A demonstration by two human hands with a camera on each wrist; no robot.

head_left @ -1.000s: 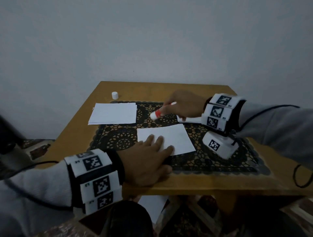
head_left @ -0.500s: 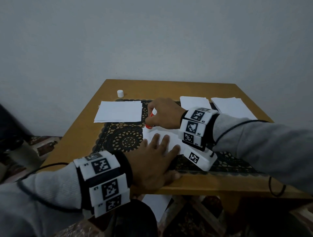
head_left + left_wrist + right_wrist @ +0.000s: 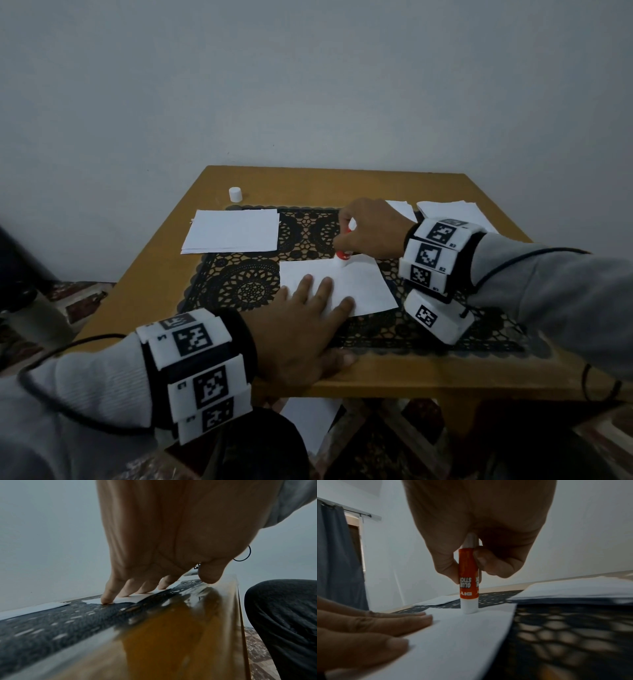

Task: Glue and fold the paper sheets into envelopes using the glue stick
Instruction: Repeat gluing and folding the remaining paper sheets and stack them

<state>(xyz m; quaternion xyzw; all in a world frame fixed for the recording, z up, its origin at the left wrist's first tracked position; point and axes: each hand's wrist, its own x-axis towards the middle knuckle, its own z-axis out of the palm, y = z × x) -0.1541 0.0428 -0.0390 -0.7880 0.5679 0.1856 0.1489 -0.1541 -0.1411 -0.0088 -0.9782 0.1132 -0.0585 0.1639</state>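
Open mat between the left stack and the right hand, free for a pass. Bare table along the far edge, blocked only by the cap at far left. Near middle taken up by the left hand pressed flat on the sheet, with the glue stick standing upright on its far edge. Far right crowded by two more stacks. Bare wood strip down the left side.

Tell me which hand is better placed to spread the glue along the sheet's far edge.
Right. The right hand already pinches the glue stick, tip down on the sheet. The left hand lies flat, pinning that sheet.
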